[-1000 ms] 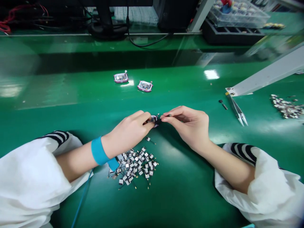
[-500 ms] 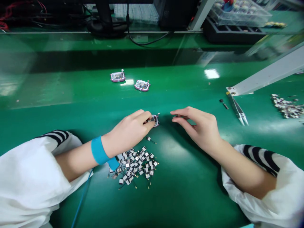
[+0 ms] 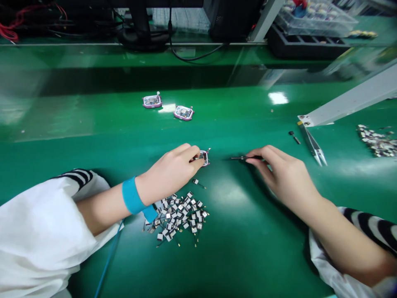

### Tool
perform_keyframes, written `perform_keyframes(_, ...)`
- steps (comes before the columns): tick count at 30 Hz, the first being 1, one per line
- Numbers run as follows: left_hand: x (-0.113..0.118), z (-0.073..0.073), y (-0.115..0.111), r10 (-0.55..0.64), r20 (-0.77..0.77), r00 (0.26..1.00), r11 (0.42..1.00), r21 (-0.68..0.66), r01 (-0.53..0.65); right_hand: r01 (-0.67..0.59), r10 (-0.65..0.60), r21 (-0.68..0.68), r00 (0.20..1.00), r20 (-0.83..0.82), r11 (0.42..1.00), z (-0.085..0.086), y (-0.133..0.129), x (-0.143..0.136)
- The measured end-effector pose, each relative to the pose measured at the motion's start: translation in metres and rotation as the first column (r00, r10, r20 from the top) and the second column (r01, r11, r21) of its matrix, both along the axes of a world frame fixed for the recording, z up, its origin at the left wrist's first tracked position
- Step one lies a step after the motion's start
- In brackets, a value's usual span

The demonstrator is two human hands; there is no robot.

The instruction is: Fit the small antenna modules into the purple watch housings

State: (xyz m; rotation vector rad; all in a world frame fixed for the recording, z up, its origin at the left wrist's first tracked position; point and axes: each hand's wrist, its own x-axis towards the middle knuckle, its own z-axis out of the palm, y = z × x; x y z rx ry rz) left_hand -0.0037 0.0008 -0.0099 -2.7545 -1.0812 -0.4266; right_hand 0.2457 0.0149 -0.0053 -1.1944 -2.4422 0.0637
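My left hand [image 3: 175,171], a blue strap around its wrist, grips a small open pink-and-white device case [image 3: 204,158]. A circuit board shows inside it, and the fingers hide its left part. Off to the right, my right hand [image 3: 279,169] pinches a thin dark rod-like tool [image 3: 238,157] between thumb and fingers. Its tip points left toward the case, with a gap between them; its exact kind cannot be made out. Just below the case lies one small square part with a short lead [image 3: 196,181]. A pile of similar parts [image 3: 181,217] spreads below the left forearm.
Two more open cases [image 3: 183,112] lie farther back on the green mat. At right are tweezers [image 3: 314,147], a small black piece [image 3: 294,137], a slanted white post [image 3: 350,95] and a heap of small parts [image 3: 376,140]. A monitor stand and cable are behind.
My right hand has moved right, away from the case, and a thin dark tool now shows pointing left from its fingers. My left hand keeps its hold on the case.
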Motion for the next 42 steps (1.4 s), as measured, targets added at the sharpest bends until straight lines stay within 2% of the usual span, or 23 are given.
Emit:
perform_keyframes(5, 0.000, 0.000, 0.000, 0.002, -0.020, 1.000, 1.000, 0.000, -0.002, -0.149, 0.143, -0.068, 0.986, -0.080, 0.987, 0.022, -0.006, -0.022)
perform_keyframes(11, 0.001, 0.000, 0.000, 0.007, -0.023, 1.000, 1.000, -0.005, -0.007, -0.231, 0.185, -0.292, 0.967, -0.177, 0.928, 0.019, -0.002, -0.034)
perform_keyframes(15, 0.001, -0.001, 0.000, 0.004, -0.026, 1.000, 1.000, 0.000, -0.004, -0.259, 0.191, -0.339, 0.956, -0.222, 0.904, 0.020, 0.002, -0.032)
perform_keyframes(18, 0.001, 0.000, 0.000, 0.000, -0.027, 1.000, 1.000, 0.008, 0.000, -0.262, 0.182, -0.281, 0.942, -0.281, 0.923, 0.022, 0.004, -0.034)
perform_keyframes(21, 0.001, -0.001, 0.000, -0.002, -0.025, 1.000, 1.000, 0.023, 0.003, -0.194, 0.095, -0.203, 0.904, -0.417, 0.960, 0.020, 0.005, -0.041)
perform_keyframes(24, 0.001, -0.001, 0.001, -0.001, -0.019, 1.000, 0.999, 0.040, 0.002, -0.139, 0.015, -0.215, 0.868, -0.497, 0.967, 0.014, 0.004, -0.048)
perform_keyframes(28, 0.000, -0.002, 0.001, 0.000, -0.010, 1.000, 0.999, 0.048, 0.001, -0.096, 0.017, -0.152, 0.892, -0.452, 0.984, 0.008, 0.002, -0.056)
perform_keyframes(33, 0.001, -0.001, 0.001, -0.003, 0.010, 1.000, 0.999, 0.047, 0.003, -0.133, 0.125, 0.004, 0.922, -0.365, 0.991, 0.005, 0.002, -0.062)
perform_keyframes(42, 0.001, 0.000, 0.003, -0.020, 0.000, 1.000, 0.998, 0.062, 0.020, -0.155, 0.216, 0.263, 0.950, -0.226, 0.952, 0.001, 0.000, -0.066)
